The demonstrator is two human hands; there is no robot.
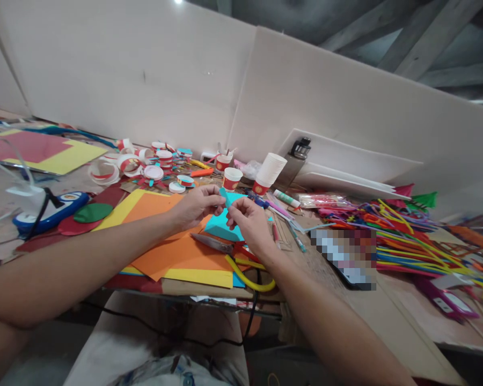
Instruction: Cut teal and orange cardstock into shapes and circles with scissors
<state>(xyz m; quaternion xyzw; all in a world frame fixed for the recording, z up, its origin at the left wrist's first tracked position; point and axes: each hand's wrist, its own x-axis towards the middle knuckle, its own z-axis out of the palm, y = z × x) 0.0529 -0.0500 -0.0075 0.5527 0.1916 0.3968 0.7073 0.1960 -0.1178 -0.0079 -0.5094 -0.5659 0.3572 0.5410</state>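
My left hand (197, 208) and my right hand (249, 221) meet over the middle of the table, fingers pinched together. Between them is a small teal piece of paper (226, 196), its lower part covered by the fingertips. Right below lies a larger cut sheet of turquoise paper (222, 230). A pair of scissors rests near it, with dark blades (213, 243) and a yellow and red handle (261, 287) partly behind my right wrist. Under these are stacked orange sheets (169, 257) and yellow sheets (217, 277).
Red-and-white paper cups (232, 178) and a leaning cup stack (271, 170) stand behind my hands. Cut cup rings (104, 172) lie left. A blue power strip (50, 213) is far left. Colourful pipe cleaners (410, 246) and a phone (342, 257) are right. White boards stand behind.
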